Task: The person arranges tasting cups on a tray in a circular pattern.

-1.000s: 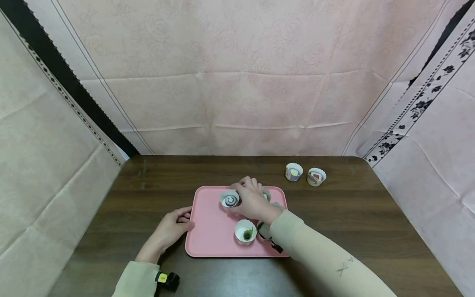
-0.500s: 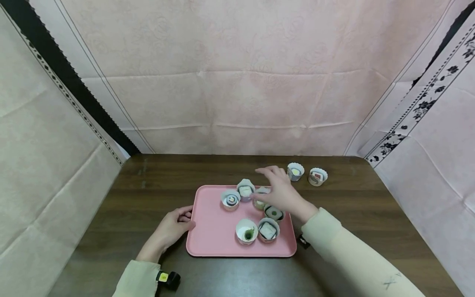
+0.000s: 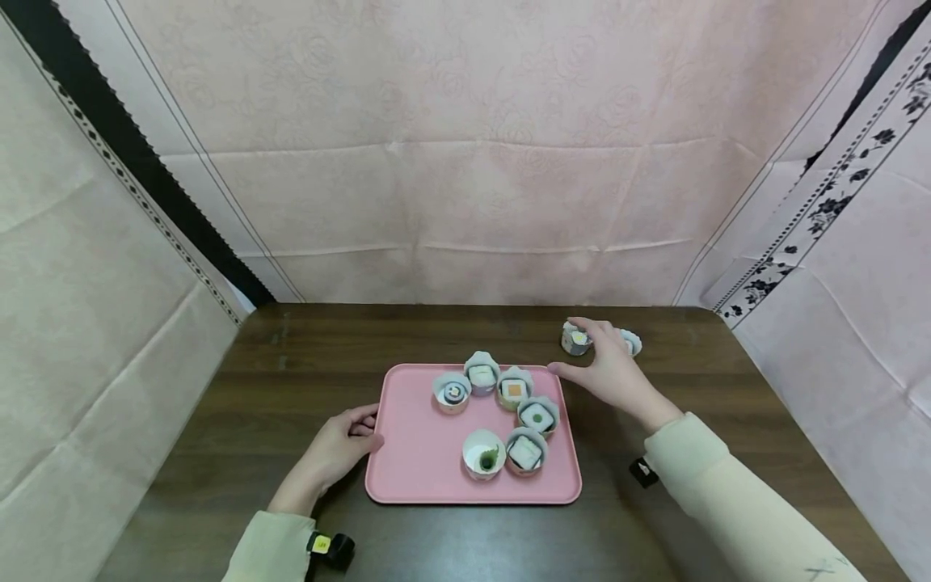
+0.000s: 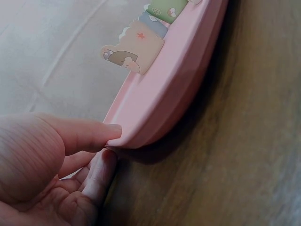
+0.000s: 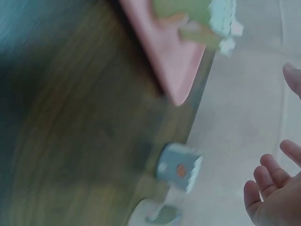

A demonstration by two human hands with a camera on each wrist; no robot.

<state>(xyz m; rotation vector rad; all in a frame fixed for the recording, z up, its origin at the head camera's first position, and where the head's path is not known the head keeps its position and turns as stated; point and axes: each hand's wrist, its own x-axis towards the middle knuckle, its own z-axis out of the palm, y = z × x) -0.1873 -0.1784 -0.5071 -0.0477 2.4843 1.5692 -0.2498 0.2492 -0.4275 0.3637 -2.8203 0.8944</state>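
Observation:
My left hand [image 3: 338,449] pinches the left rim of a pink tray [image 3: 416,467], thumb above and fingers beneath, as the left wrist view shows. On the tray several small paper cups with scalloped rims form a curve; one cup [image 3: 452,402] holds a blue-and-white spiral piece, another cup [image 3: 476,469] a green one. Beyond the tray's far right corner, my right hand [image 3: 614,368] reaches over the table with thumb and fingers spread, holding nothing. It overlaps two more paper cups in the head view: a blue-grey cup [image 5: 178,167] and a pale cup [image 5: 149,215].
The dark wooden table [image 3: 291,388] extends around the tray on all sides. Light patterned cloth [image 3: 465,202] hangs behind its far edge and along both sides.
My right hand has let go of a paper cup on the tray and moved right, off the tray, to the two cups at the back. The left hand stays at the rim.

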